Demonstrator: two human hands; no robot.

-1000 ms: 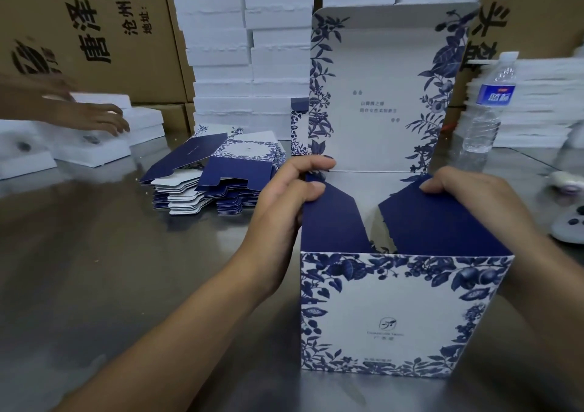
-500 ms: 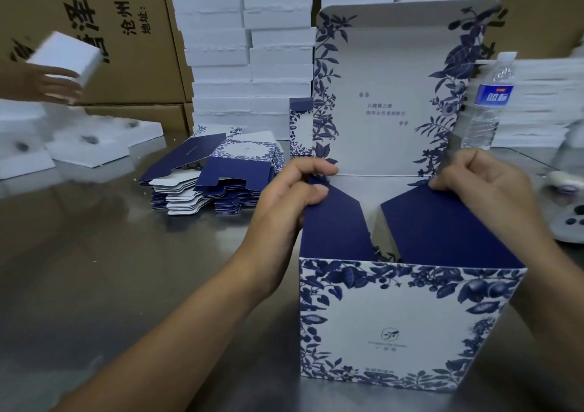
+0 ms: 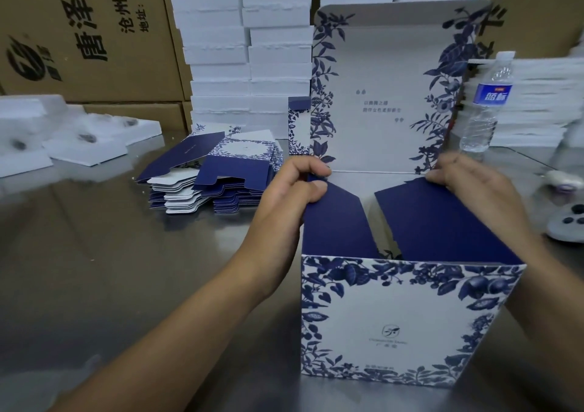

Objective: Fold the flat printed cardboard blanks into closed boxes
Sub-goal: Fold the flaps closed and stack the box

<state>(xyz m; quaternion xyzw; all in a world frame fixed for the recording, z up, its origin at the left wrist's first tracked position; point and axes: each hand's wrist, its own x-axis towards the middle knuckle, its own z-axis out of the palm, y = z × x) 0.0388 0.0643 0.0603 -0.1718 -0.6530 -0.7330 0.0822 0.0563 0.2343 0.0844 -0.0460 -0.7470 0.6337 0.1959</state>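
**Right hand up at the flap's corner; the neighbour's hand gone**

Since a second ago the right hand (image 3: 477, 187) has been lifting off the flat of the right flap (image 3: 442, 222) and is now sitting at that flap's far corner. Another person's hand, holding a white block at the far left half a second ago, is no longer showing.

Blurred, the right fingers (image 3: 448, 166) are curling over that corner and seem to be pinching the card; the thumb is hiding. On the left hand (image 3: 290, 193), the left fingers (image 3: 311, 169) are curling tight against the thumb, pinching the far corner of the left flap (image 3: 335, 225).

Both flaps are matte navy card, cut as slanted trapezoids, and they are sloping inward with a gap lying between them. Beneath the fingers the box (image 3: 395, 316) is standing on the table (image 3: 94, 269), its near panel showing white with a blue leaf border. Just beyond the fingers its one lid (image 3: 392, 73) is rising upright, white inside with blue foliage running down both sides.

Left of the left fingers one stack of flat blanks (image 3: 215, 180) is lying, navy and printed, with notched edges; there are too many to count. Further beyond, white foam slabs (image 3: 246, 63) are standing in columns against brown corrugated cartons (image 3: 79, 32). Beyond the right fingers one clear, ribbed water bottle (image 3: 486, 105) is standing with a blue label. The table is gleaming like brushed steel.
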